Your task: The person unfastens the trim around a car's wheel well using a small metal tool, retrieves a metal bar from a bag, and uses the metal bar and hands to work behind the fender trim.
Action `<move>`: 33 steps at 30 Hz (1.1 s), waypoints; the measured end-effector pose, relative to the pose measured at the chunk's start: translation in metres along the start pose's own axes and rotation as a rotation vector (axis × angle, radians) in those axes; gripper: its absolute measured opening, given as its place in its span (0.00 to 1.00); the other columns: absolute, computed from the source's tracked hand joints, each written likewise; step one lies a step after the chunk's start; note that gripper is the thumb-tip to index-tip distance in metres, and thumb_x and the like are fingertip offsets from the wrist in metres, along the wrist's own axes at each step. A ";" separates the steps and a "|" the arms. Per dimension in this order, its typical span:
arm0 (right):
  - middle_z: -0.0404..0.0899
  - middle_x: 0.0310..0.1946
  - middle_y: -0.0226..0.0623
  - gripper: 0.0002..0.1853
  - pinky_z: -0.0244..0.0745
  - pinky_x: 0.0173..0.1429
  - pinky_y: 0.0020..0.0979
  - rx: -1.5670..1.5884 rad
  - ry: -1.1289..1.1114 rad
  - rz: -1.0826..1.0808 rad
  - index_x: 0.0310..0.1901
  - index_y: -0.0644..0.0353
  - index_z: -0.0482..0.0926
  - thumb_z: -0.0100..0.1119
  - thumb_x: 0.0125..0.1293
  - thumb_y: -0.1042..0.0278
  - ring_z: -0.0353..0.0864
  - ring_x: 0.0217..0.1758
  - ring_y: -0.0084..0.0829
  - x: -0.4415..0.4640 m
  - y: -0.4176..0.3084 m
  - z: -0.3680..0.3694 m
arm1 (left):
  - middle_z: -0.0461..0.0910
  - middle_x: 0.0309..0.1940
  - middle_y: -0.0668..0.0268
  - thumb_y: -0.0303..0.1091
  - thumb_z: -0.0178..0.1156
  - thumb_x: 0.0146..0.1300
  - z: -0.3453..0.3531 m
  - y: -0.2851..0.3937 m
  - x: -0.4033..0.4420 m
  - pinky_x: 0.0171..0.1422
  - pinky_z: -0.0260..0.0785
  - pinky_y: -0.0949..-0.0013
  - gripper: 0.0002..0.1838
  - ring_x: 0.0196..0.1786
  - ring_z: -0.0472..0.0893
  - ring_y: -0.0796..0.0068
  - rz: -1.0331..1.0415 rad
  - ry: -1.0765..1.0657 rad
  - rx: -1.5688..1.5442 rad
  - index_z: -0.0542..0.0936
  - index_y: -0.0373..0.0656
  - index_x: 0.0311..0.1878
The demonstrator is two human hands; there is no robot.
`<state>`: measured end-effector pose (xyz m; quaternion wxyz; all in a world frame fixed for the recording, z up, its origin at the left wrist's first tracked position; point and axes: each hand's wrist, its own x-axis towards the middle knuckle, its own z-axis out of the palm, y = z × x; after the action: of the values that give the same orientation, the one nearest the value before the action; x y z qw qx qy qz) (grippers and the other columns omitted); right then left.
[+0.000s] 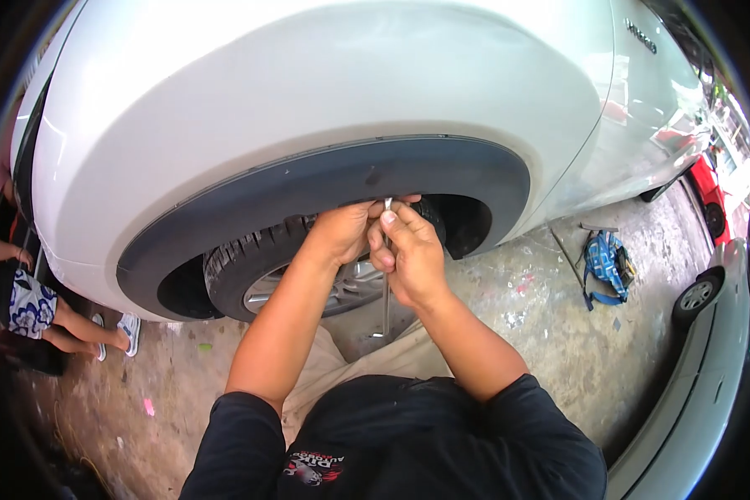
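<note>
My right hand [410, 250] is closed around a long, slim metal wrench [386, 300]. Its shaft hangs down from my fingers and ends in a short bent tip. The upper end of the wrench meets the lower lip of the dark wheel arch trim [325, 179]. My left hand [347, 232] is beside it, fingers curled up at that same lip, partly tucked under the edge. What the left fingertips grip is hidden. Behind both forearms is the tyre [233, 271] with a silver alloy wheel [354, 287].
The white car's fender [325, 75] arches above my hands. A blue patterned bag [606, 265] lies on the stained concrete floor at the right, beside a thin dark bar [567, 257]. Another car [692, 392] stands at far right. A person's legs [75, 327] are at left.
</note>
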<state>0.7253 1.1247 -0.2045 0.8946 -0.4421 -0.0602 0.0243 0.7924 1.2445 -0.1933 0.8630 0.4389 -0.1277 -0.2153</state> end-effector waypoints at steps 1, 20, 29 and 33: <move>0.76 0.29 0.31 0.11 0.58 0.26 0.21 -0.012 -0.006 0.010 0.51 0.62 0.79 0.48 0.83 0.66 0.62 0.22 0.17 -0.002 -0.003 0.001 | 0.87 0.50 0.49 0.44 0.54 0.80 -0.004 -0.001 0.004 0.19 0.72 0.78 0.22 0.22 0.81 0.79 0.020 -0.054 0.006 0.84 0.32 0.55; 0.75 0.30 0.29 0.16 0.61 0.31 0.21 -0.069 -0.155 -0.071 0.55 0.61 0.80 0.51 0.82 0.57 0.64 0.26 0.17 0.014 0.007 -0.028 | 0.85 0.53 0.52 0.50 0.60 0.75 -0.031 -0.002 0.029 0.63 0.79 0.55 0.24 0.56 0.84 0.59 0.129 -0.380 0.063 0.83 0.34 0.56; 0.74 0.27 0.33 0.18 0.59 0.29 0.23 0.023 -0.189 -0.160 0.52 0.65 0.80 0.51 0.82 0.57 0.61 0.22 0.19 0.026 0.012 -0.024 | 0.86 0.50 0.50 0.42 0.60 0.74 -0.032 0.006 0.035 0.64 0.78 0.57 0.19 0.54 0.85 0.58 0.127 -0.401 0.036 0.83 0.34 0.55; 0.73 0.26 0.33 0.19 0.58 0.28 0.23 0.020 -0.172 -0.221 0.51 0.67 0.79 0.50 0.82 0.56 0.61 0.22 0.19 0.028 0.017 -0.018 | 0.86 0.50 0.50 0.39 0.60 0.73 -0.031 0.002 0.034 0.61 0.80 0.60 0.18 0.53 0.86 0.59 0.130 -0.374 0.041 0.83 0.33 0.55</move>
<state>0.7561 1.1235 -0.2265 0.8878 -0.4199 -0.1849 -0.0361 0.8355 1.2511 -0.2092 0.8272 0.3994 -0.3183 -0.2341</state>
